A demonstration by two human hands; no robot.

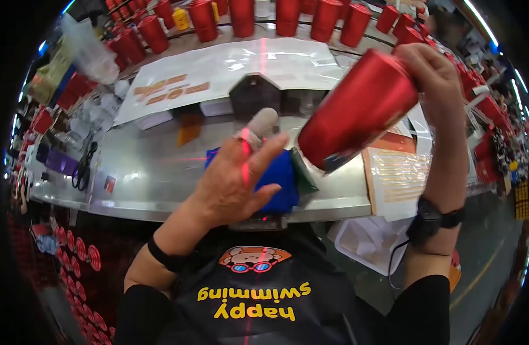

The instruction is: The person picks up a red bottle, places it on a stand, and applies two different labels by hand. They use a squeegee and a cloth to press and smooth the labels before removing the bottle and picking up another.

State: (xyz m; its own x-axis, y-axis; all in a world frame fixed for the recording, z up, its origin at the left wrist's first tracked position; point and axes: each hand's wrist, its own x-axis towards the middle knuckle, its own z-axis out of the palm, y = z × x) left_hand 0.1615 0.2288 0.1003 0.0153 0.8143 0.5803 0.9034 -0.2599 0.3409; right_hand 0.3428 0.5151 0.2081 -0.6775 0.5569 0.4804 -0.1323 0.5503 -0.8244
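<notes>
My right hand, raised at the right, is closed around one end of a shiny red canister. The canister is held tilted above the bench, its other end pointing down and left. My left hand hovers over a blue cloth, fingers apart, with nothing held in it. Pale coverings wrap some of its fingertips. A dark upright fixture stands just behind the left hand. Between the blue cloth and the canister lies a dark green piece, partly hidden.
Several red canisters line the far side on a curved conveyor. A white sheet with orange-brown stickers covers the back of the metal bench. Strips under clear film lie at right, above a white bin. Scissors rest at left.
</notes>
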